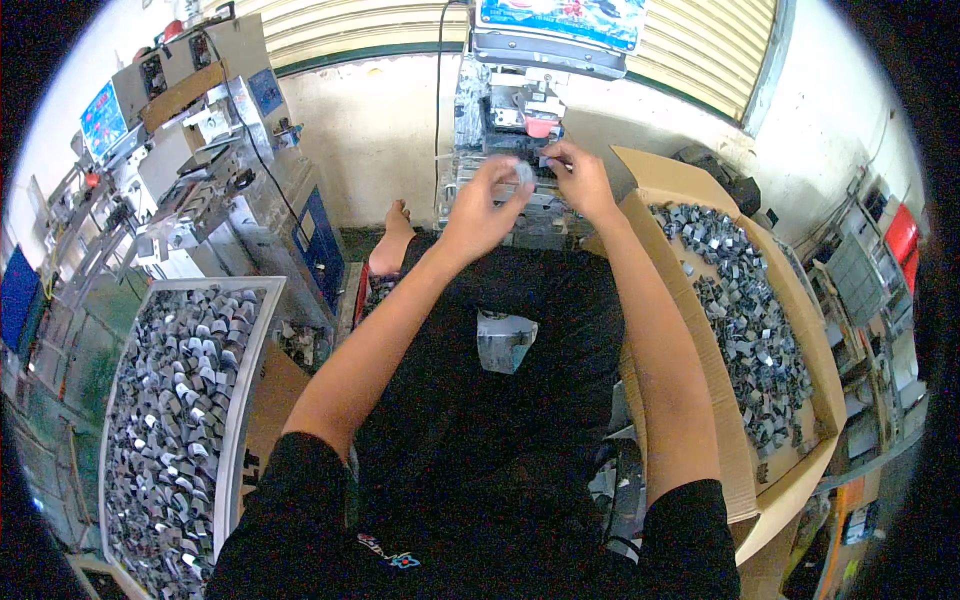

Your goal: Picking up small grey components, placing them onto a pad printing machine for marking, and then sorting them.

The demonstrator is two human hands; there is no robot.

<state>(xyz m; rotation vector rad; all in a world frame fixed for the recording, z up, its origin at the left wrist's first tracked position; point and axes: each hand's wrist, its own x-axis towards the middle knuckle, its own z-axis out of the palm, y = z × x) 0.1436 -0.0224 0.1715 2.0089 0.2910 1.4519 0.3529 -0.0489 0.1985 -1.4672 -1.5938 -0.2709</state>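
Pale grey piece [523, 173], blurred, sits at the upper middle of the frame, pinched between the thumb and fingers of my left hand [487, 207]. Just beside it, to the right, my right hand [583, 182] has its thumb and forefinger together on a small dark grey piece [544, 160]; the two hands are near each other but apart. Right behind them, at the top centre, stands a worn metal machine [510, 95] with a reddish part [538, 128] just above my fingertips and a blue printed panel [565, 22] at its top. On the left of the frame, a shallow tray [250, 340] with a pale rim is heaped with curved grey pieces [180, 400]. On the right, an open cardboard box [690, 385] holds a spread of dark grey blocks [750, 330]. Between my forearms, an irregular pale patch [507, 342] shows against the black cloth [450, 400] over my lap; I can't tell what it is. Another machine [215, 215] fills the upper left, and a bare foot [393, 238] shows left of centre.
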